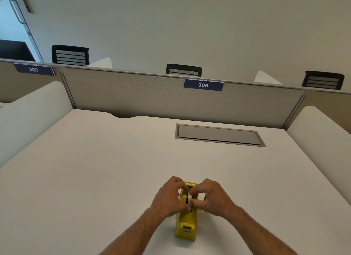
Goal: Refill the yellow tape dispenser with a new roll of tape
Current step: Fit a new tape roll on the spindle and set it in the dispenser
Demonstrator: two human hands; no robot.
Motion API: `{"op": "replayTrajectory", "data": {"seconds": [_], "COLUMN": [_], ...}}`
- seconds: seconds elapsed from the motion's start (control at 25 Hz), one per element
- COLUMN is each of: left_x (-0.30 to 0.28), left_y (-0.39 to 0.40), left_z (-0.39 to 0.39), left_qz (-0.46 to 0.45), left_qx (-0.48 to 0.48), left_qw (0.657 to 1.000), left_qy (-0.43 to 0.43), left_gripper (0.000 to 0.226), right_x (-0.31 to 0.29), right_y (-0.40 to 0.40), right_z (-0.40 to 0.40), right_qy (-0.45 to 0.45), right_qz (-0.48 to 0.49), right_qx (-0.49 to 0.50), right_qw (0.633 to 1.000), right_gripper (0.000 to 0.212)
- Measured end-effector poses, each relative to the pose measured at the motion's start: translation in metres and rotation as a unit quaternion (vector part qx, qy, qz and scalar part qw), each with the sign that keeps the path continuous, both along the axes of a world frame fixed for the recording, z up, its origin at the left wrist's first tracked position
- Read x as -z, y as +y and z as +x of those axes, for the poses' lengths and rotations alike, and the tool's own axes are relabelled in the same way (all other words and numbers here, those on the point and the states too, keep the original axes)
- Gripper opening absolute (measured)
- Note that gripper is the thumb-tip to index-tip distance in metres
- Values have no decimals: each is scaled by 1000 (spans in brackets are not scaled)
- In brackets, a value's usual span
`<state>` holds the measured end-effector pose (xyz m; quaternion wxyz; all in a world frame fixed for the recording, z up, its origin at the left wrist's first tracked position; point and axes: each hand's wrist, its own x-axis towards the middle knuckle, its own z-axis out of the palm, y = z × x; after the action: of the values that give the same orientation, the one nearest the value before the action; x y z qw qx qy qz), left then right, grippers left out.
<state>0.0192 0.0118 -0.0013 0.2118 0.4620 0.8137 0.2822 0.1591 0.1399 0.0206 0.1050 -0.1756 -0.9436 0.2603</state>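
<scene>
A yellow tape dispenser [186, 224] stands on the white desk [95, 178] near its front edge, cutter end toward me. A white roll of tape [190, 197] sits in the dispenser's open top slot, mostly hidden by fingers. My left hand [169, 196] presses against the dispenser's left side with fingertips on the roll. From the right, my right hand [214, 197] pinches the roll with thumb and fingers. Both hands meet over the dispenser's far half.
A grey flip-lid cable hatch [218, 134] is set into the desk at the back right. A grey partition [152, 95] labelled 306 closes the far side, with white side dividers [28, 112] left and right. Black chairs [70, 55] stand beyond.
</scene>
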Motion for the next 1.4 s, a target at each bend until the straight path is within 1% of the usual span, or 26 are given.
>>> {"op": "replayTrajectory", "data": {"seconds": [0.08, 0.16, 0.32, 0.48, 0.6, 0.68, 0.88, 0.96, 1.04, 1.2, 1.4], "left_x": [0, 0, -1, -2, -2, -2, -3, -2, 0, 1, 0], "left_y": [0, 0, 0, -1, -1, -1, -1, -1, -1, -2, -2], "left_z": [1, 1, 1, 1, 2, 2, 2, 1, 0, -1, 0], "left_qz": [-3, -4, -2, -6, -9, -7, -2, 4, 7, 1, -1], "left_qx": [1, 1, 5, 9, 9, 9, 11, 14, 17, 17, 16], "left_qw": [1000, 1000, 1000, 1000, 1000, 1000, 999, 1000, 1000, 1000, 999], "left_qy": [2, 4, 7, 14, 21, 26, 32, 27, 23, 20, 30], "left_gripper": [61, 61, 60, 64, 64, 63, 62, 62, 62, 61, 63], "right_x": [-1, -1, -1, -2, -2, -2, -3, -3, -4, -5, -4], "right_y": [1, 1, -1, 1, 1, 0, -2, -2, -2, -1, -3], "right_z": [-1, -2, 1, -2, -3, -3, -1, -1, -2, -4, -3], "right_qy": [6, 7, -5, 6, 7, 3, -21, -26, -17, 3, 2], "right_qz": [-4, -8, -15, -15, -22, -27, -14, -9, -1, -7, -18], "right_qx": [2, 5, 11, 10, 15, 17, 18, 16, 11, 5, 8], "right_qw": [1000, 1000, 1000, 1000, 1000, 999, 1000, 999, 1000, 1000, 1000], "right_gripper": [15, 14, 22, 11, 10, 12, 30, 32, 29, 13, 18]}}
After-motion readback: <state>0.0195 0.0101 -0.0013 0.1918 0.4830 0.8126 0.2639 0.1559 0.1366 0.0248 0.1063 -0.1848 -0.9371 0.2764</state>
